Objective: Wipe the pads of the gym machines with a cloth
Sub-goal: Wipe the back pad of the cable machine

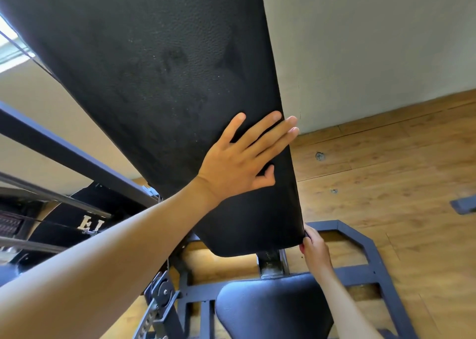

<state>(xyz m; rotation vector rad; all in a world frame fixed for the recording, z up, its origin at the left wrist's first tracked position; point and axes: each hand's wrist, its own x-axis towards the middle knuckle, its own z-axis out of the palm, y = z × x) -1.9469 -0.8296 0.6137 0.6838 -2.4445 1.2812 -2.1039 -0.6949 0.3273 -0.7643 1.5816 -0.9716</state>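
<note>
Head view: left hand (237, 163) flat on back pad (154, 68), grip wide; right hand (315, 248) pinching its corner.

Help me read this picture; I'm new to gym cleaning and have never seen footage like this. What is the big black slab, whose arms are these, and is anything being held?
The camera sits on the person's head, looking down along their own arms. The black slab is the machine's padded backrest; below it is the seat pad on a grey steel frame, above a wooden floor. The left hand lies flat on the backrest, fingers straight. The right hand is at the pad's lower corner; something red peeks out by its fingers, perhaps the cloth, but its grip is too hidden to judge.
</note>
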